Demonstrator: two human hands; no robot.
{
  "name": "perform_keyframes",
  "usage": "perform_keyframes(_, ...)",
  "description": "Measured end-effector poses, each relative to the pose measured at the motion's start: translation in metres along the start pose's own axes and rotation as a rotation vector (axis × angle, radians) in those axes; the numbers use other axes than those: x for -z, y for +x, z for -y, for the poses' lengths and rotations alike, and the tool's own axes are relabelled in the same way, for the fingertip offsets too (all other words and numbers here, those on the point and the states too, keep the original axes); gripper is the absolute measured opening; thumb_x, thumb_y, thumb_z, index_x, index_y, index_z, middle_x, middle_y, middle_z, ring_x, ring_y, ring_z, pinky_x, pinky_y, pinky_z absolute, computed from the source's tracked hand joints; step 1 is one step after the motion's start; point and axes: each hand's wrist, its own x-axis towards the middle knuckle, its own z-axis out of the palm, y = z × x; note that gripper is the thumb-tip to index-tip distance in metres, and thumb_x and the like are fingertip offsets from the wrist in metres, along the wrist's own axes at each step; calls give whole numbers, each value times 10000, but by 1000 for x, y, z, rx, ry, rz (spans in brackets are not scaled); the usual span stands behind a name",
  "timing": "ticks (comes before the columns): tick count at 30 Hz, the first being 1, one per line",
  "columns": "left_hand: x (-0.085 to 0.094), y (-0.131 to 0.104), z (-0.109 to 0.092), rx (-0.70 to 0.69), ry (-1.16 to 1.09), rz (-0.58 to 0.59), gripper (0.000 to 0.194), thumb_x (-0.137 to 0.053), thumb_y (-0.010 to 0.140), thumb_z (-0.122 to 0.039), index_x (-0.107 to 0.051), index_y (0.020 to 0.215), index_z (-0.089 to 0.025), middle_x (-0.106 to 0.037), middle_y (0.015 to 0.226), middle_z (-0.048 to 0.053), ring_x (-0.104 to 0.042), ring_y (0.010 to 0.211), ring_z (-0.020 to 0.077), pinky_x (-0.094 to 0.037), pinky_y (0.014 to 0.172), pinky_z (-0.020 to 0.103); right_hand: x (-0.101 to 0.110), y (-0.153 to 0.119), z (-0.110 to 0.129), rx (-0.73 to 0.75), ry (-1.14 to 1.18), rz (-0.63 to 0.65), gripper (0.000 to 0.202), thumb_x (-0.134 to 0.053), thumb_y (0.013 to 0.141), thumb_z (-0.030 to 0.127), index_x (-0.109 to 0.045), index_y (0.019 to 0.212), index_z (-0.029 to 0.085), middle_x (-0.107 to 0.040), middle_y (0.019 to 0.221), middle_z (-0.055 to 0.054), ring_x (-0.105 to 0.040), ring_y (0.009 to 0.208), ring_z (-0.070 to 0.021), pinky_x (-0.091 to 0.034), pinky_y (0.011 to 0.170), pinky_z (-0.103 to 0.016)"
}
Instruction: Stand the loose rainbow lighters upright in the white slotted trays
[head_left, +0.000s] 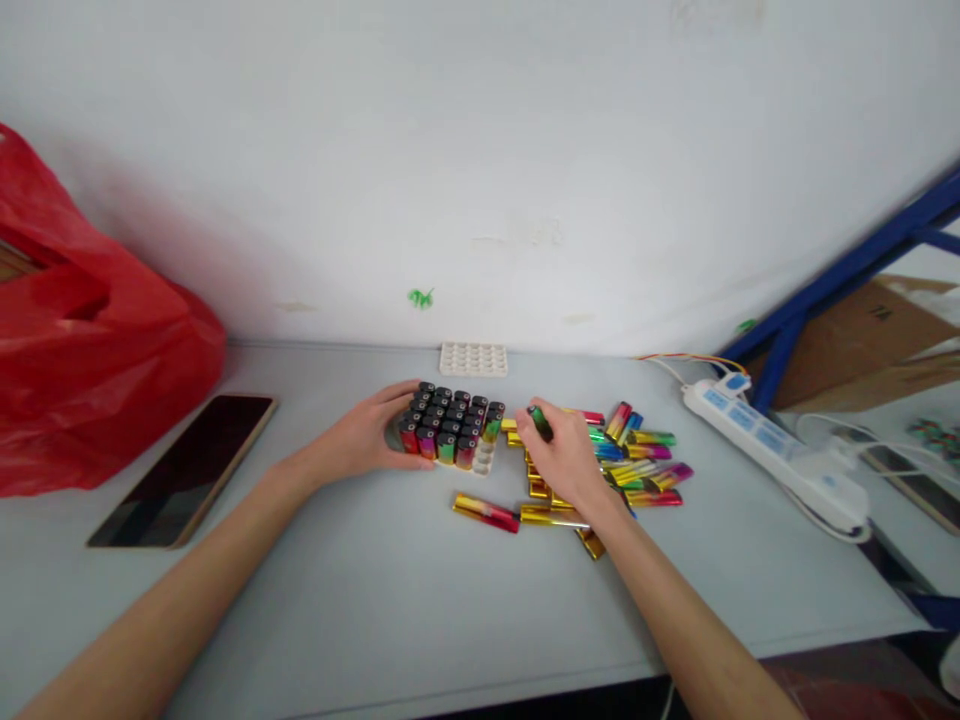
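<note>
My left hand (pixel 375 430) wraps round the left side of a white holed tray (pixel 482 462), steadying it with thumb and fingers. Packed upright in the tray are several shiny flat tubes (pixel 446 445) in gradient colours with black tops. The tray's right column has bare holes towards the front. My right hand (pixel 559 450), a little right of the tray, is closed on a tube (pixel 539 422) whose dark green end sticks out; the rest is hidden by the fingers. Under and around this hand lies a loose pile of metallic gradient tubes (pixel 637 470).
A second white holed tray (pixel 473 359) stands by the wall. One red and gold tube (pixel 486 512) lies in front. At left are a phone (pixel 187 470) and a red plastic bag (pixel 97 350); at right, a power strip (pixel 772 450) with cables and a blue metal frame (pixel 840 270).
</note>
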Motion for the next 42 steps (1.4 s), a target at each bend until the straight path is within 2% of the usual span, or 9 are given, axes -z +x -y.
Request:
perform_keyframes(4,0,-1,-1,-6,-12,-12,920,-887,739,-804,-741,1400,-180,-610,1676,197,-616,1525,421,-442,1357,511,7,-1,1,33,-3,42,338,-498,1130,489,-505,872,271,-530,653,51,-516,608,-178,-356,661,-312)
perform_keyframes(9,-1,-1,-2,-7,-3,-21,880,-906,736,-768,-753,1371,-178,-615,1674,190,-617,1525,415,-451,1349,489,17,-1,0,244,-61,55,381,-494,1173,471,-541,864,253,-655,887,-42,-635,834,-220,-456,786,-325)
perform_keyframes(14,0,-1,-5,-8,-15,-11,921,-887,734,-825,-752,1382,-185,-606,1683,179,-601,1543,403,-443,1353,478,20,-2,-7,220,-47,147,480,-514,1178,516,-476,774,260,-629,699,11,-608,660,-186,-423,678,-313)
perform_keyframes(22,0,-1,-5,-18,-33,-18,944,-909,727,-808,-748,1410,-177,-613,1674,191,-594,1547,415,-438,1360,512,8,-3,-14,318,-235,241,282,-554,1191,402,-675,1012,220,-767,898,-51,-718,816,-237,-474,761,-336)
perform_keyframes(27,-1,0,-3,1,-23,-19,973,-899,723,-809,-734,1436,-168,-607,1677,200,-596,1542,429,-434,1360,540,-2,-4,-6,347,-391,261,351,-651,1146,453,-685,894,211,-754,873,-63,-696,804,-241,-469,811,-364)
perform_keyframes(31,-2,1,0,7,-6,-24,981,-884,696,-854,-747,1411,-196,-616,1670,186,-605,1530,435,-450,1345,573,10,0,-15,285,-311,257,366,-576,1182,435,-689,904,226,-745,846,-29,-691,783,-217,-480,818,-349)
perform_keyframes(36,-1,1,0,24,29,-16,1025,-871,682,-879,-764,1380,-137,-611,1668,232,-613,1526,446,-446,1350,548,50,12,-65,192,-377,14,211,-571,1130,283,-761,1065,217,-790,1065,-114,-733,1058,-303,-543,989,-421)
perform_keyframes(39,-1,1,1,16,37,-25,1011,-864,703,-859,-755,1421,-156,-615,1674,217,-616,1531,431,-442,1354,522,77,15,-99,18,-489,-73,206,-618,1055,253,-784,1156,185,-803,1184,-162,-737,1124,-336,-544,1066,-475)
perform_keyframes(42,-3,0,4,18,29,-43,1006,-893,691,-815,-736,1467,-195,-616,1682,186,-618,1528,436,-449,1354,513,100,11,-120,-260,-607,-134,272,-618,1053,294,-781,1209,142,-824,1125,-180,-757,1088,-343,-543,1055,-480)
